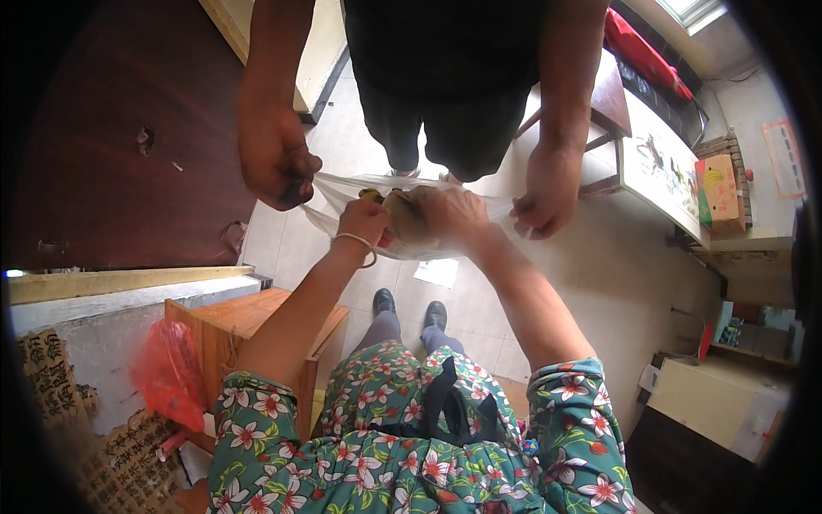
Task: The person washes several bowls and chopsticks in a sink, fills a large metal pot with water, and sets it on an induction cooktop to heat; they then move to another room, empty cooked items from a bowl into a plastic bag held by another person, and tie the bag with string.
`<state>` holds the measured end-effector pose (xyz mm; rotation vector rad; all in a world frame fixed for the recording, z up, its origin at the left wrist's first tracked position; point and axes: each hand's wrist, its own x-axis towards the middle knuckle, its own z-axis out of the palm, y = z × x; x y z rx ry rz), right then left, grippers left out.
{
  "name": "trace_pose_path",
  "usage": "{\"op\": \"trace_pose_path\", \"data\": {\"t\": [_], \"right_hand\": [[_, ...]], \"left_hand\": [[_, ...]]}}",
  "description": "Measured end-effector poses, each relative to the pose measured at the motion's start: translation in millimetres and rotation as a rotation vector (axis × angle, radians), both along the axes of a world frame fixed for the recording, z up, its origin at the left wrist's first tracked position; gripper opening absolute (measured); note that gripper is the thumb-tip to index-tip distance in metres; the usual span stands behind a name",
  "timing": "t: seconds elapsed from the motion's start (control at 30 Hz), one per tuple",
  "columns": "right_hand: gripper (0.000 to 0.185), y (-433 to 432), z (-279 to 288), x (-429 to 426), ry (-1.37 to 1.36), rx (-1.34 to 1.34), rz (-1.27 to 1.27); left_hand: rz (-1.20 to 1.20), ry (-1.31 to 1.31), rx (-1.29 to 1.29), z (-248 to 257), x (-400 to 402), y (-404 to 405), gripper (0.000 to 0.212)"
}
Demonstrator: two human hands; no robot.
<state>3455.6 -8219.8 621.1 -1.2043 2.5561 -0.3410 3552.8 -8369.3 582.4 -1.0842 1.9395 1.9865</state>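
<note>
A translucent plastic bag (324, 205) is stretched wide by the two hands of a person who stands facing me. My left hand (364, 223), with a band on its wrist, is at the bag's left part, its fingers bent close to a small yellowish-brown item (370, 194). A larger tan, rounded bundle (406, 221) lies between my hands. My right hand (454, 211) rests over the right side of that bundle, within the bag's opening. Its fingertips are blurred and partly hidden, so its grip cannot be made out.
At the left stand a dark reddish-brown surface (128, 141) and a wooden cabinet (247, 308) with a red plastic bag (170, 372) beside it. A white sheet (437, 272) lies on the tiled floor. To the right, a carton (722, 193) stands on a long table (661, 160).
</note>
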Motion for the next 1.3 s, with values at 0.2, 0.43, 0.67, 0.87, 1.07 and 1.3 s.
{"op": "trace_pose_path", "data": {"t": [0.2, 0.43, 0.67, 0.87, 1.07, 1.3], "right_hand": [[0.021, 12.6, 27.9, 9.4, 0.107, 0.098, -0.074], [0.02, 3.1, 17.6, 3.0, 0.31, -0.153, -0.018], [0.02, 23.5, -12.1, -16.5, -0.066, -0.085, -0.064], [0.018, 28.1, -17.7, -9.5, -0.472, -0.615, -0.239], [0.026, 25.7, -1.6, -6.0, -0.524, -0.556, -0.25], [0.014, 27.7, -5.8, -10.4, -0.441, -0.597, -0.127]], "left_hand": [[0.037, 0.3, -0.59, 30.0, 19.6, 18.0, 0.007], [0.029, 0.376, -0.74, 9.7, 32.9, 7.3, 0.013], [-0.237, 0.178, -0.954, 33.1, 13.9, 8.5, 0.024], [-0.74, -0.252, -1.036, 33.6, -11.6, 13.5, 0.04], [-0.757, -0.242, -1.151, -20.1, -28.5, -9.3, 0.019], [-0.608, -0.068, -0.77, -40.2, -29.5, -24.4, 0.026]]}}
